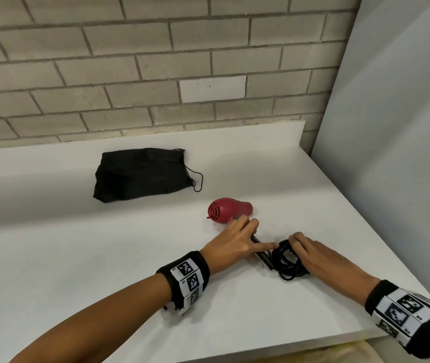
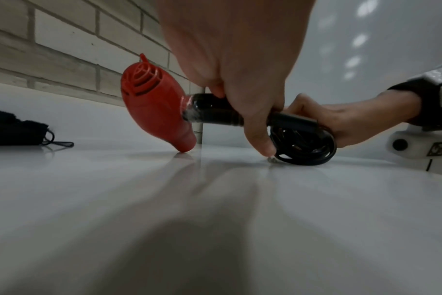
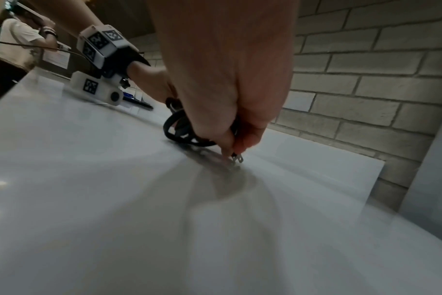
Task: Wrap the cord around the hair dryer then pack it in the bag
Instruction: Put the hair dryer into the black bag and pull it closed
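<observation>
The red hair dryer (image 1: 230,209) lies on the white table (image 1: 90,258) right of centre, its nozzle touching the surface. My left hand (image 1: 237,242) grips its black handle (image 2: 212,108), fingers curled over it. The black cord (image 1: 288,263) sits in a loose coil at the handle's end. My right hand (image 1: 310,252) rests on that coil, and in the right wrist view its fingertips (image 3: 227,147) pinch the cord (image 3: 179,129) just above the metal plug prongs (image 3: 237,158). The black drawstring bag (image 1: 140,175) lies flat at the back, apart from both hands.
A brick wall (image 1: 156,74) runs behind the table. A pale panel (image 1: 391,127) stands along the table's right side. The front edge (image 1: 287,345) is close to my right wrist. A person (image 3: 15,44) stands in the background beyond the table's left end.
</observation>
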Demonstrator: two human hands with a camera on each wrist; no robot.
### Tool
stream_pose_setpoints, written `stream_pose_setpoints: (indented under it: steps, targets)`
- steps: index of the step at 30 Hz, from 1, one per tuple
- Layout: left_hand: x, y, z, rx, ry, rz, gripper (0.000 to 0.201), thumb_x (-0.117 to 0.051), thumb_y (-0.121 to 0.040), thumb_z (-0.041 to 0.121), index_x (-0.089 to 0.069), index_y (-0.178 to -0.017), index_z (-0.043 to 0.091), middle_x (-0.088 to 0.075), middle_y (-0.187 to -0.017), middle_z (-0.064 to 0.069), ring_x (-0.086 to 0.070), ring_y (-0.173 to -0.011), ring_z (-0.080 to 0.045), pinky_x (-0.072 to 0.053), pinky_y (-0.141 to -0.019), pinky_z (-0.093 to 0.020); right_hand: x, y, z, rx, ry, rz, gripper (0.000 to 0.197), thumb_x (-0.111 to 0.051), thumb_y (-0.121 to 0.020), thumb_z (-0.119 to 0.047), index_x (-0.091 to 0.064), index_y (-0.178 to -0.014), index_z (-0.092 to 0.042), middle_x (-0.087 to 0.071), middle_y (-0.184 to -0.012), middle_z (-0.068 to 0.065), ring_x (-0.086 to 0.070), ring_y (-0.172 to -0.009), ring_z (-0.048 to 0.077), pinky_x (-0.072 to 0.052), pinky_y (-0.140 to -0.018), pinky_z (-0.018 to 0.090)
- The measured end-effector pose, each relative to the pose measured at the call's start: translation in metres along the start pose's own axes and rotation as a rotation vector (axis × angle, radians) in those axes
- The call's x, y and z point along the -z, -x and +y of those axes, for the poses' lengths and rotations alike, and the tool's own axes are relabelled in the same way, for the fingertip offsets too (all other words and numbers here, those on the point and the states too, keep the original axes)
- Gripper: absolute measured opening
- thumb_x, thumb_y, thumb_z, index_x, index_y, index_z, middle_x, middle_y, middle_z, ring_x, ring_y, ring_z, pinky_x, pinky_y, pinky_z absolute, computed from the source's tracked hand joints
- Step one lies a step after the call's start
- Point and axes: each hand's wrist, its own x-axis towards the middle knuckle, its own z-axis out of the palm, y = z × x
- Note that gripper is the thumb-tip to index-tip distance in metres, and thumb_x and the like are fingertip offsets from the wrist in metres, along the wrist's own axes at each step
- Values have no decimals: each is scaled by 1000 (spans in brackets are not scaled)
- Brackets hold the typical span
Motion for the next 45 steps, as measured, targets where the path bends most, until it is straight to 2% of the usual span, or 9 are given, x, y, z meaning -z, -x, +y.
stream_pose_setpoints:
  steps: [3, 7, 11, 16, 20, 24, 31, 39, 45]
  targets:
    - [-1, 2, -1, -45, -10, -45, 67, -57, -81, -13, -51, -135, 25, -49, -89, -11, -41, -82, -26, -41, -61, -36, 9, 3, -1, 9, 106, -51, 63, -57, -67, 12, -46, -127, -4, -58, -116, 8, -55, -64, 15, -48, -53, 21]
    - [-5, 4, 2, -92, -22, -61, 49, -67, -75, -9, -66, -117, 16, -53, -88, -10, -45, -84, -25, -42, -58, -33, 12, 7, -4, 34, 68, -128, 80, -35, -80, 12, 2, -149, -3, -8, -156, 10, -34, -131, 23, -34, -103, 23]
    - [-7, -2, 3, -95, 10, -60, 40, -66, -78, -7, -69, -111, 15, -55, -84, -10, -51, -79, -27, -43, -57, -34, 14, 7, -4, 24, -20, -183, 83, -36, -82, 6, 11, -149, -9, 6, -158, 5, -9, -143, 21, -18, -115, 25]
    - [-4, -1, 8, -86, 41, -70, 40, -68, -75, -9, -71, -108, 13, -55, -79, -9, -51, -77, -27, -40, -54, -33, 25, 0, -6, -13, -209, -156, 65, -41, -94, -17, -8, -149, -13, -12, -150, 2, -17, -137, 17, -22, -109, 17]
    - [-1, -1, 7, -27, 82, -91, 46, -62, -76, -14, -62, -118, 4, -57, -84, -13, -52, -81, -30, -43, -55, -36, 30, -3, -9, -36, -241, -183, 68, -42, -98, -30, -1, -151, -17, -27, -143, -2, -25, -131, 11, -23, -102, 13]
    - [0, 3, 6, -5, 65, -138, 31, -58, -77, -16, -64, -104, -1, -60, -88, -13, -52, -87, -29, -44, -61, -36, 37, -4, -8, -47, -199, -280, 72, -44, -97, -35, 2, -151, -18, -21, -150, -2, -21, -138, 14, -24, -112, 23]
    - [1, 7, 5, -31, 92, -136, 36, -55, -81, -15, -60, -114, -4, -59, -95, -16, -51, -93, -32, -47, -65, -39, 56, -21, -25, -41, -130, -358, 74, -43, -96, -21, 6, -150, -14, -1, -160, 5, -4, -147, 22, -11, -116, 27]
    - [34, 27, -34, 11, 2, -13, 29, -60, -75, -11, -64, -98, 5, -58, -94, -11, -38, -91, -22, -46, -54, -33, 99, -82, -44, 55, -131, -264, 44, -44, -92, -16, -38, -136, -12, -49, -128, 9, -41, -123, 25, -39, -101, 38]
    - [60, 81, -103, 170, -199, -96, 26, -80, -63, -5, -70, -80, 11, -59, -76, -4, -56, -68, -23, -35, -49, -25, 114, -183, -67, 85, -49, -234, 32, -46, -93, -20, -53, -123, -10, -52, -128, 13, -53, -112, 29, -45, -93, 37]
